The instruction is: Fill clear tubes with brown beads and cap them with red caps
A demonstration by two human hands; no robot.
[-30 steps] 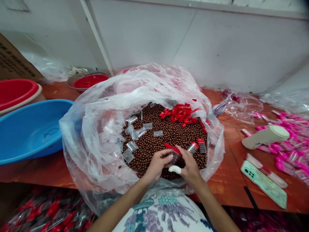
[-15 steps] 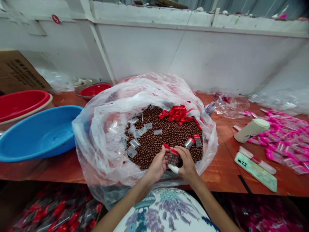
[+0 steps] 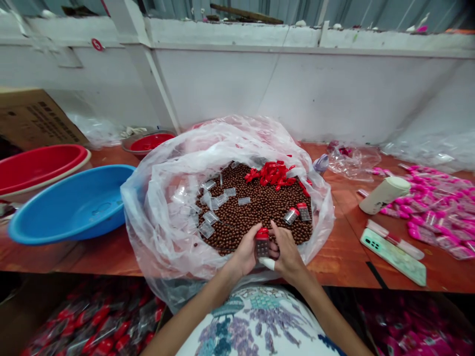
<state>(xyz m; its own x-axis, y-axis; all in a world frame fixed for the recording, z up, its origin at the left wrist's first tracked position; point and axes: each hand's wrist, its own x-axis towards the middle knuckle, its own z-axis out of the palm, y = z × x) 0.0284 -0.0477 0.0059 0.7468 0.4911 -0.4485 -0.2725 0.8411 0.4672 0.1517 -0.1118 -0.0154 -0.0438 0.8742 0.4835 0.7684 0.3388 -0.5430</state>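
Both hands meet at six o'clock of the bag (image 3: 156, 222), over the brown balls (image 3: 256, 207). The left hand (image 3: 245, 253) and right hand (image 3: 287, 252) are each clamped on one small vial (image 3: 261, 243), held upright between them, its red cap (image 3: 262, 232) on top (a white wrap covers one right fingertip). Two more capped vials (image 3: 297, 213) lie on the balls at two o'clock of the hands. Loose red caps (image 3: 274, 175) are heaped at twelve, clear empty vials (image 3: 213, 202) at ten. Outside the bag, a blue basin (image 3: 70, 207) sits at nine, a phone (image 3: 393, 252) at three.
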